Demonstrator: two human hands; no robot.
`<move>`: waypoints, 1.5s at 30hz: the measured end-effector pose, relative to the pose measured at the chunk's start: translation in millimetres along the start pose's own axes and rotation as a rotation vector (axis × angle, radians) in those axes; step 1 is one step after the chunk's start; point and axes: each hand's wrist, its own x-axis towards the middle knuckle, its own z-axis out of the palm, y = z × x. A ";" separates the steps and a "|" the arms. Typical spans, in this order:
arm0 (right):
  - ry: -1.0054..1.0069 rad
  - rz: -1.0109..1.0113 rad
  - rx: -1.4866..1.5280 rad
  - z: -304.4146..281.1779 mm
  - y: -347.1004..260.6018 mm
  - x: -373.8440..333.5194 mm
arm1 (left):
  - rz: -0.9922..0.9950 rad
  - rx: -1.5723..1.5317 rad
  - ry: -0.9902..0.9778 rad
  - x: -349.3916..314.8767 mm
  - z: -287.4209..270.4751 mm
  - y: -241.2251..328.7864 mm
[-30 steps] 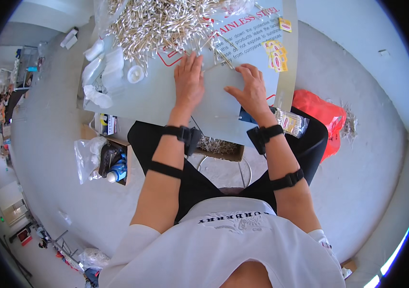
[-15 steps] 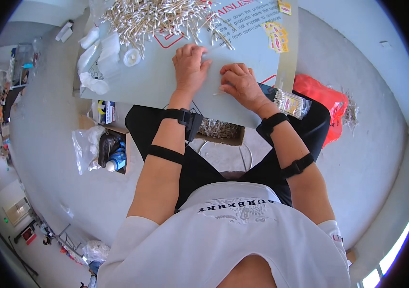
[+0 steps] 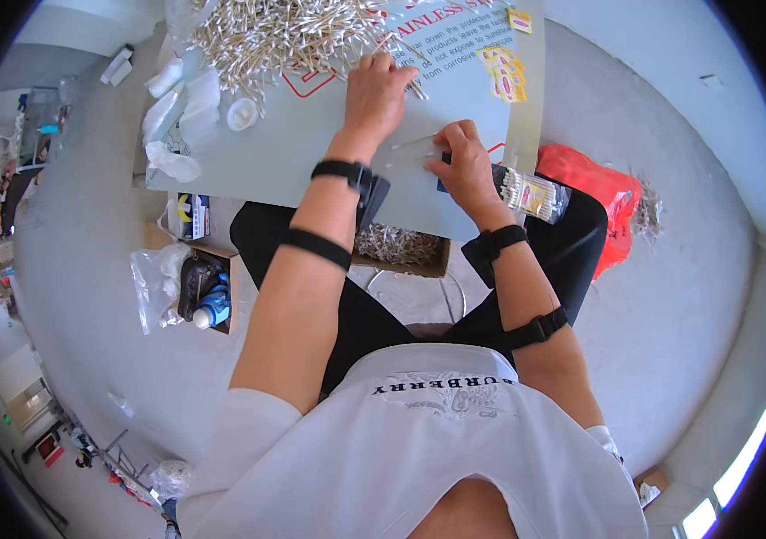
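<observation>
Left fingers [image 3: 383, 62]; swab pile [image 3: 275, 40] alongside

Past the right edge of the worktop [image 3: 293, 162], a red plastic bag [image 3: 591, 211] is seen on the floor [image 3: 688, 359]. Below the near left corner, a white-capped blue bottle [image 3: 214, 305] and a dark pouch [image 3: 194, 283] are held in an open cardboard box [image 3: 235, 292], flanked by a clear plastic bag [image 3: 149, 287].

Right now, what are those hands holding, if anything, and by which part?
The right hand seems to hold cotton swabs near their right-hand ends, though blur hides the exact grip. Whether the left hand holds anything cannot be told.
</observation>
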 end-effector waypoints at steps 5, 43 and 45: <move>0.073 0.058 0.034 3.1 -8.0 1.7 | 0.142 0.145 -0.095 22.9 5.8 -3.7; 0.084 0.107 -0.096 2.3 -7.8 7.0 | -0.157 -0.051 -0.017 -67.9 -17.4 20.9; 0.062 0.130 -0.085 2.0 -7.9 6.8 | -0.129 -0.080 -0.079 -68.8 -18.2 19.5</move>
